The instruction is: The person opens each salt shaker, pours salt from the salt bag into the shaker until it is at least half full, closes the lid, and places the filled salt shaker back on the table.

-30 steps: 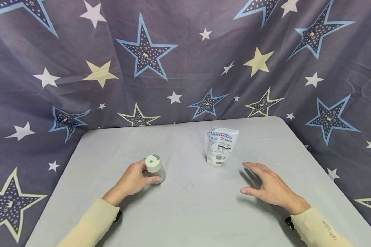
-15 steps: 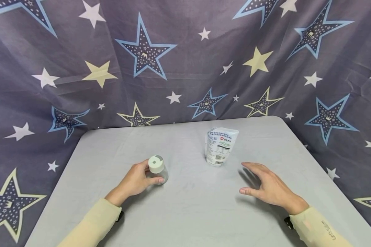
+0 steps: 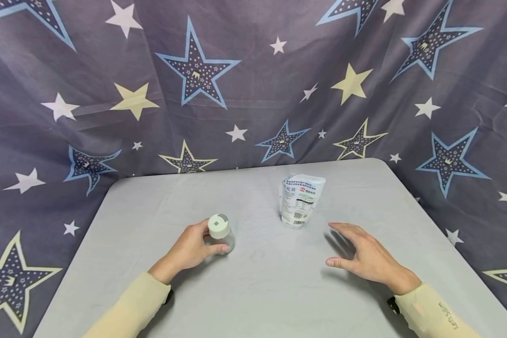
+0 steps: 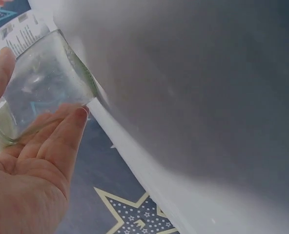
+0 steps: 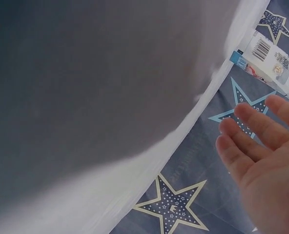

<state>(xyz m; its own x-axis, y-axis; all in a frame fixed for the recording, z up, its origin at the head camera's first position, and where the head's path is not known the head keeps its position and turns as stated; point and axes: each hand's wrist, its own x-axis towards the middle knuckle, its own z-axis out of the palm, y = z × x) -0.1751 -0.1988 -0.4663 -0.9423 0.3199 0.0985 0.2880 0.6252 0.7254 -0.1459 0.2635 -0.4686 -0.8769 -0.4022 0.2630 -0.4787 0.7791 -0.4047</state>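
Observation:
A clear glass jar (image 3: 226, 243) with a pale greenish-white lid (image 3: 218, 226) stands left of the table's middle. My left hand (image 3: 189, 249) holds it, with the thumb on the near side and the other fingers round the far side. Seen close in the left wrist view, the jar's glass body (image 4: 54, 73) looks see-through and without contents. My right hand (image 3: 369, 258) hovers low over the table on the right, fingers spread and holding nothing. Nearest to it is a white printed stand-up pouch (image 3: 300, 202), upright and beyond the fingertips; its barcode end also shows in the right wrist view.
A pale grey table (image 3: 262, 291) lies under everything. Behind it and at its sides hangs a dark cloth (image 3: 245, 108) printed with stars, close to the table's back edge. The pouch stands right of centre, towards the back.
My left hand has moved a little to the right with the jar in its grip. The right hand and the pouch have hardly moved.

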